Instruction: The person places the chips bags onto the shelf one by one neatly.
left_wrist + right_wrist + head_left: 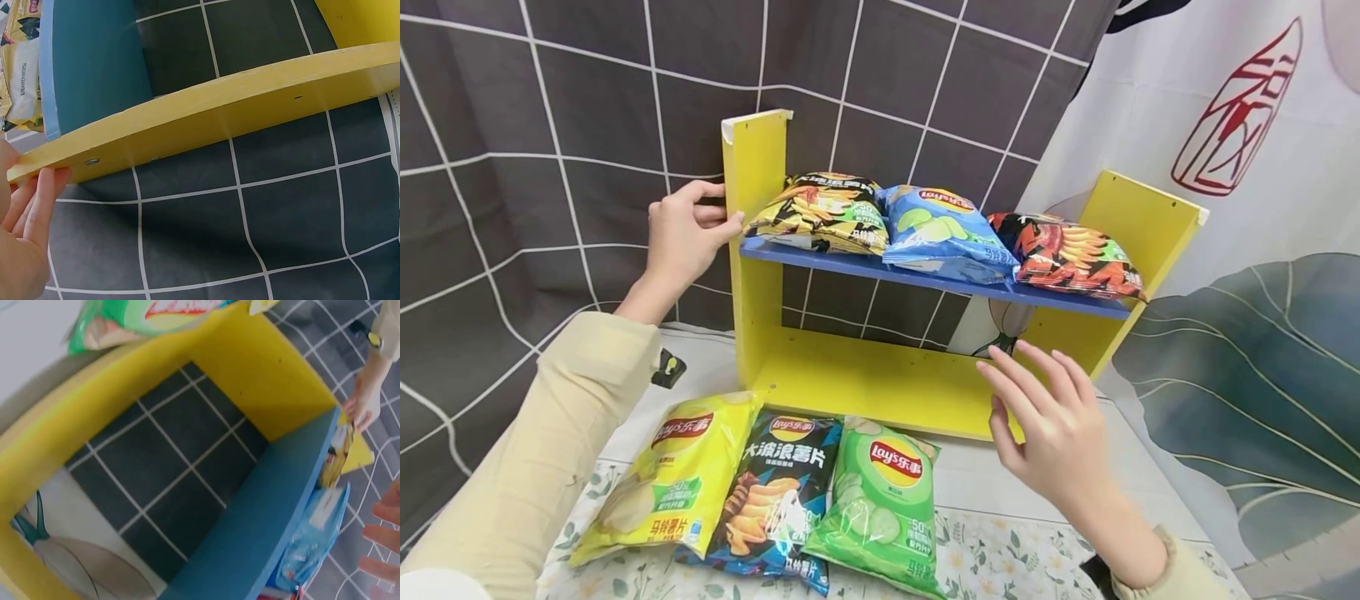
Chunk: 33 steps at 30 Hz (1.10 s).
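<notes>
While three bags lay side by side at the near edge of the counter [970, 492], a yellow bag [662, 479], a dark bag [775, 500] and a green bag [880, 504], neither hand held any of them. The right hand [1045, 425] hovered with fingers spread and slack just in front of the rack's [850, 383] bare bottom board, holding nothing. The left hand [681, 237] gripped the rack's left upright, thumb at the front edge and fingers curled behind, seemingly steadying it. The step looked like the pause between placements: the blue shelf [850, 267] already carried three bags across nearly its whole width, so the bottom board seemed the only open room. A next move would likely call for the right hand to drop to the green bag, nearest it, and slide it in low, under the shelf's front edge and between the yellow uprights. Behind the rack hung a checked curtain [550, 125], close to its open back.
</notes>
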Available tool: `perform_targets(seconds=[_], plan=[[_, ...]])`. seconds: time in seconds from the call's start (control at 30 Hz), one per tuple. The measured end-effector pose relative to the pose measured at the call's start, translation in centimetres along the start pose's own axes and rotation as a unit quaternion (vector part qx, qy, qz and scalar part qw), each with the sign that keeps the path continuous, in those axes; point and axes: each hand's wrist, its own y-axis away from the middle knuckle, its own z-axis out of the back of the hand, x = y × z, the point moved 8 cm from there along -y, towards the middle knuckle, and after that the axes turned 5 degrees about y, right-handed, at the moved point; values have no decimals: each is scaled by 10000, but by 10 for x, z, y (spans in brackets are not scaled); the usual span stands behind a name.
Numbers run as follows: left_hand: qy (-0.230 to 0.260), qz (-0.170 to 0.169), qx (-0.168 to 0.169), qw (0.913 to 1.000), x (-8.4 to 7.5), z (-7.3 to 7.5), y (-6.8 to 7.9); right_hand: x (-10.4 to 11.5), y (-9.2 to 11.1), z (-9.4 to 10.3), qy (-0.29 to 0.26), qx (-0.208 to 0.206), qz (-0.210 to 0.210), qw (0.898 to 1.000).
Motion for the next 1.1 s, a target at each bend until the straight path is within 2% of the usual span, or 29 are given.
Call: perform_targets(seconds=[0.4, 0.63, 0.73, 1.1], plan=[[71, -10, -62, 10000, 1, 1, 2, 34, 17, -14, -373, 453, 48, 9983], [79, -107, -30, 9999, 3, 0, 4, 48, 35, -30, -562, 1221, -124, 9908], [85, -111, -9, 9999, 4, -2, 4, 54, 43, -37, -618, 1420, -88, 9879], [180, -87, 126, 9997, 5, -5, 4, 86, 69, -53, -863, 1596, 261, 9831]])
